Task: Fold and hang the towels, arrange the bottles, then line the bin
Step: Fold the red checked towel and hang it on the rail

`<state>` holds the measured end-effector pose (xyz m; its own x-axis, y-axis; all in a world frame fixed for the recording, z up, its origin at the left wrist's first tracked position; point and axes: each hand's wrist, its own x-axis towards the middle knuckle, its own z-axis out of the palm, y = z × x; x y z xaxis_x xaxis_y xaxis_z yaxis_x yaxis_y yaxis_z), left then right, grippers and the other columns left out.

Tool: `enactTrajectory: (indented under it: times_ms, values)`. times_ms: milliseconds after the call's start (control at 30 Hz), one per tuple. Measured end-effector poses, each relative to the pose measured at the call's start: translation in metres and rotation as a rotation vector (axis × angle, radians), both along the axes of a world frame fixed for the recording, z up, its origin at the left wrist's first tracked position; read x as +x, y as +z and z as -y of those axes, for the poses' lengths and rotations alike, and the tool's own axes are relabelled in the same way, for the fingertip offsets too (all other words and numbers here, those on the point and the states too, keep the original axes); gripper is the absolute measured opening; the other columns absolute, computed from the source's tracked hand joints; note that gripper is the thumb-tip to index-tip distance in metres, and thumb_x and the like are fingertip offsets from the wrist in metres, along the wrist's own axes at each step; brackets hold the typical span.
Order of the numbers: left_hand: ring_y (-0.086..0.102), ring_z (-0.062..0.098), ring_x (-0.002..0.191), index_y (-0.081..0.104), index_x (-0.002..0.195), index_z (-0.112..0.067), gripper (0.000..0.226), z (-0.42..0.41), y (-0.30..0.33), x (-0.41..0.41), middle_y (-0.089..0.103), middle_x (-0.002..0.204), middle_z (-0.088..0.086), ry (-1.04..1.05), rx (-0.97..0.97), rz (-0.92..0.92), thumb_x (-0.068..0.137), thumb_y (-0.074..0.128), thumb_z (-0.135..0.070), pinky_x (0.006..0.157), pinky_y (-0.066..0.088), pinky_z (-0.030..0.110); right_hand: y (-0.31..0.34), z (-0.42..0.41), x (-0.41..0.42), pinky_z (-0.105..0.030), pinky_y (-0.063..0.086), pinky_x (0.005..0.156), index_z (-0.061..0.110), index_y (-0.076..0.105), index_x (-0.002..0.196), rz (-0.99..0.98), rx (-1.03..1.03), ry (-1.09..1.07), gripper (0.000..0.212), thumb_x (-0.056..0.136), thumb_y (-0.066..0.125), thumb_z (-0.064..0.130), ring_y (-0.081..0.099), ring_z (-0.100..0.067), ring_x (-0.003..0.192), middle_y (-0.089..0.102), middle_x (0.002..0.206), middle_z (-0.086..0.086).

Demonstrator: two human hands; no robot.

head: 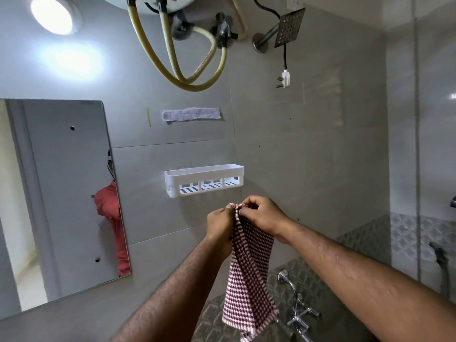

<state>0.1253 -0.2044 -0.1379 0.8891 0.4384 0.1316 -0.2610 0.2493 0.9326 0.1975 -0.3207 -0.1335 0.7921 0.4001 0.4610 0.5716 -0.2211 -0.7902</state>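
Two bare forearms reach up and forward from the bottom edge. Between them hangs a maroon-and-white checked cloth towel (249,275), draped downward in loose vertical folds, its lower end reaching the bottom of the view in front of the chrome wall tap (294,307). The left hand (219,224) grips the towel's top edge from the left side, fingers curled round the cloth. The right hand (262,213) comes over from the right and pinches the same top edge, its fingers (243,204) bent tight on the bunched corner. Both hands are touching or nearly touching each other at the top of the towel.

Just above the hands, fixed to the grey tiled wall (308,156), is a white plastic slotted shelf basket (203,180). To the left hangs a frameless rectangular mirror (61,193), which reflects a sliver of a red garment at its right edge. Above the basket a strip of white paper (191,114) is stuck to the wall. Higher still, yellow flexible hoses (195,70) loop down from a white water heater, beside a metal valve, a square metal shower head (288,27) and a dangling white plug (285,79) on a black cord. A round ceiling light (53,14) glows at top left.
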Motion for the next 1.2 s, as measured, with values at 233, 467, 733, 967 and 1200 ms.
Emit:
enactTrajectory:
  times_ms: [233, 467, 733, 967, 1200]
  values:
    - [0.077, 0.018, 0.082, 0.077, 0.107, -0.002, 0.03, -0.007, 0.002, -0.006, 0.08, 0.097, 0.015, -0.087, 0.19, -0.014, 0.107, 0.053, -0.02, 0.063, 0.06, 0.025, 0.004, -0.002, 0.001, -0.035, 0.054, 0.08, 0.019, 0.072, 0.079, -0.086, 0.069, -0.028, 0.015, 0.079, 0.075, 0.034, 0.067, -0.014, 0.083, 0.075, 0.081, 0.006]
    - [0.078, 0.02, 0.084, 0.078, 0.105, -0.001, 0.02, -0.011, 0.005, -0.01, 0.08, 0.095, 0.014, -0.049, 0.293, -0.037, 0.099, 0.064, -0.015, 0.069, 0.061, 0.025, 0.007, -0.003, 0.0, -0.039, 0.058, 0.095, 0.018, 0.074, 0.086, -0.107, 0.001, -0.024, 0.014, 0.088, 0.078, 0.031, 0.072, -0.018, 0.097, 0.078, 0.093, 0.003]
    - [0.069, 0.021, 0.08, 0.073, 0.096, 0.002, 0.037, -0.042, 0.017, -0.006, 0.073, 0.087, 0.011, 0.253, 0.228, 0.014, 0.106, 0.053, -0.028, 0.071, 0.059, 0.034, -0.004, 0.031, 0.016, -0.043, 0.023, 0.098, 0.035, 0.063, 0.063, 0.325, -0.874, -0.148, 0.054, 0.081, 0.053, 0.084, 0.04, -0.018, 0.124, 0.062, 0.119, 0.013]
    - [0.055, 0.018, 0.071, 0.065, 0.069, -0.009, 0.038, -0.095, 0.013, -0.008, 0.062, 0.068, -0.001, 0.525, 0.264, 0.013, 0.096, 0.054, -0.033, 0.066, 0.043, 0.034, -0.005, 0.052, 0.027, -0.038, 0.03, 0.091, 0.032, 0.069, 0.078, 0.033, -0.326, -0.144, 0.042, 0.077, 0.07, 0.074, 0.049, -0.016, 0.111, 0.064, 0.109, 0.013]
    - [0.055, 0.027, 0.111, 0.061, 0.117, -0.013, 0.036, -0.087, -0.002, -0.006, 0.064, 0.116, 0.008, 0.723, 0.389, -0.09, 0.091, 0.063, -0.038, 0.095, 0.046, 0.041, 0.033, 0.032, 0.01, -0.04, 0.058, 0.094, 0.02, 0.054, 0.119, -0.138, 0.077, 0.128, 0.034, 0.093, 0.068, 0.003, 0.069, -0.025, 0.111, 0.071, 0.115, -0.008]
